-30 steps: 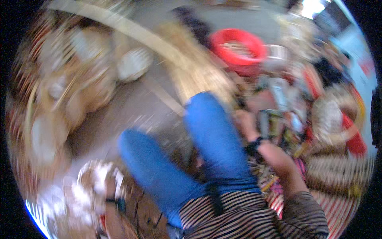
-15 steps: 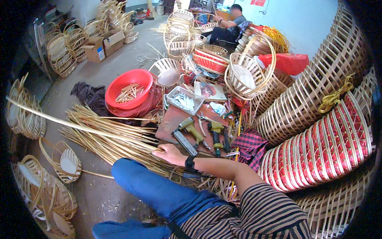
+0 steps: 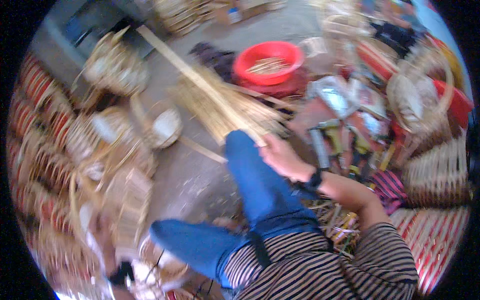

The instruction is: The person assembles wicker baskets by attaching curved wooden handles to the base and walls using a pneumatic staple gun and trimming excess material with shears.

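Pale strip (image 3: 201, 84) slants leftward from right hand (image 3: 281, 156), near end clasped; left hand (image 3: 102, 237) blurred, grip unclear

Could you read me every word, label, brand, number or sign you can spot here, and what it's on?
None can be read; the picture is too blurred.
Cardboard box: a blue patch, too small and blurred to read.
Flat coloured sheet: too blurred to tell whether it carries print.
Pale strip in the right hand: no writing visible.
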Tool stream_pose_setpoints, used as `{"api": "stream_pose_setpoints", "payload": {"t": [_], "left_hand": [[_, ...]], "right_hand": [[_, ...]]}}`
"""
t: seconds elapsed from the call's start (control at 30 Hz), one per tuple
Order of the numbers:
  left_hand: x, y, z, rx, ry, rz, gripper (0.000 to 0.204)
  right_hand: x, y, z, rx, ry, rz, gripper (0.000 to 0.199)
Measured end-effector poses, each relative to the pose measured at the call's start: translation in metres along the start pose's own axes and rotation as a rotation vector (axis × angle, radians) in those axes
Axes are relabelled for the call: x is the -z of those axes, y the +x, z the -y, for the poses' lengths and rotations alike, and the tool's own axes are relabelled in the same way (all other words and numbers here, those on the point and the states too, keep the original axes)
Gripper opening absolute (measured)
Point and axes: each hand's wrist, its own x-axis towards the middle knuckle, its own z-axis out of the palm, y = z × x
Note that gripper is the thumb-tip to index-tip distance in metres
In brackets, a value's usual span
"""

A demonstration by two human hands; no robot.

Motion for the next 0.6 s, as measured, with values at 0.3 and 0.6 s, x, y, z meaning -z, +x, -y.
{"api": "stream_pose_setpoints", "payload": {"t": [0.3, 0.6], "left_hand": [[-0.11, 0.02, -0.093, -0.11, -0.21, 0.496, 0.033], [-0.141, 0.015, -0.114, 0.086, -0.107, 0.757, 0.051]], "right_hand": [[-0.029, -0.035, 0.018, -0.118, 0.506, 0.333, 0.015], [-0.08, -0.042, 0.031, -0.165, 0.577, 0.41, 0.016]]}}
